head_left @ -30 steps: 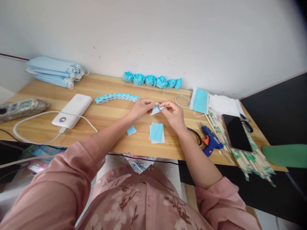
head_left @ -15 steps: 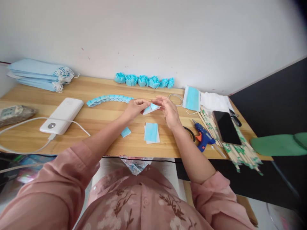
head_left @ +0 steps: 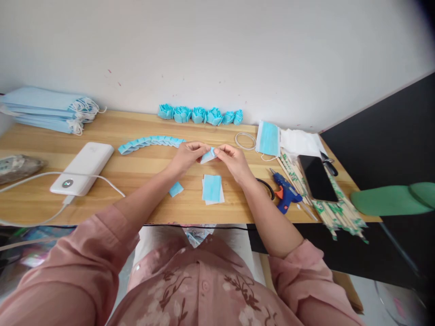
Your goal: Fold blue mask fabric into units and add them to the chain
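Between my two hands is a small folded piece of blue-and-white mask fabric point(head_left: 208, 156), held just above the table. My left hand point(head_left: 190, 154) pinches its left side between thumb and fingers. On the other side, my right hand point(head_left: 233, 159) is closed on its right edge, thumb on top. Below them on the wood lie cut blue and white mask fabric squares point(head_left: 212, 188), stacked unevenly. A smaller blue piece point(head_left: 176, 189) rests near my left forearm. Left of my left hand curves a row of overlapping folded blue pieces point(head_left: 149, 142).
Blue fabric flowers point(head_left: 199, 114) line the wall. Stacked masks point(head_left: 47, 106) and a cabled white power bank point(head_left: 83, 168) stand left. On the right are a blue glue gun point(head_left: 286, 192), a phone point(head_left: 317, 178), wrapped chopsticks point(head_left: 340, 213), a mask point(head_left: 268, 138) and a green bottle point(head_left: 390, 200).
My right hand's fingers have closed onto the folded piece, where they were spread beside it. The piece is now pinched from both sides. The whole view has shifted slightly.
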A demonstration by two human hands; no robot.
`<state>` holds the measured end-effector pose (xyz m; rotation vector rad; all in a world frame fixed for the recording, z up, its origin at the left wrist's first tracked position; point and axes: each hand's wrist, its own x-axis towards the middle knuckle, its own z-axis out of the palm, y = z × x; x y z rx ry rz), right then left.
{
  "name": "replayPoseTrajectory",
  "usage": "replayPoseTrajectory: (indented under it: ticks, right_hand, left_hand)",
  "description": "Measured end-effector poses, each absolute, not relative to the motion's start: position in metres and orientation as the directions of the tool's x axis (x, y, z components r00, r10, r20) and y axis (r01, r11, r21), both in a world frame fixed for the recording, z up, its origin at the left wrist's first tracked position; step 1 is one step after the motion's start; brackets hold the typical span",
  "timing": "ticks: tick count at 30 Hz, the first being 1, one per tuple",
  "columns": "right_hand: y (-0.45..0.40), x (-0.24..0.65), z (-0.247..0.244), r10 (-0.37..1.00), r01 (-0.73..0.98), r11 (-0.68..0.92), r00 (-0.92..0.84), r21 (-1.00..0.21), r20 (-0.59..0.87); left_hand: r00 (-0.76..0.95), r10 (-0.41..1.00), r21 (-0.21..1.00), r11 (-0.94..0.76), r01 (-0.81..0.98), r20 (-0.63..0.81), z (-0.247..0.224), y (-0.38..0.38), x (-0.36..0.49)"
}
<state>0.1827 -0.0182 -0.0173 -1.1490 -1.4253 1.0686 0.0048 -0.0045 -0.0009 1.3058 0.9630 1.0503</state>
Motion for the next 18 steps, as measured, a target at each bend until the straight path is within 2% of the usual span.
replayPoseTrajectory:
  ticks: [12,18]
  right_hand:
    - [-0.0167,0.1845,-0.0232,0.978,0.204,0.206,-0.079,-0.957,0.194]
    - [-0.0218,0.1819,-0.0182,0.972,0.174,0.193,-0.168,-0.966,0.164]
  left_hand:
    - [0.251,0.967,0.998,-0.026,-0.062,0.041,-0.0012,-0.0056,0.0062]
    - [0.226,0.973,0.994,-0.015,-0.109,0.040,-0.0019,-0.0063,0.0062]
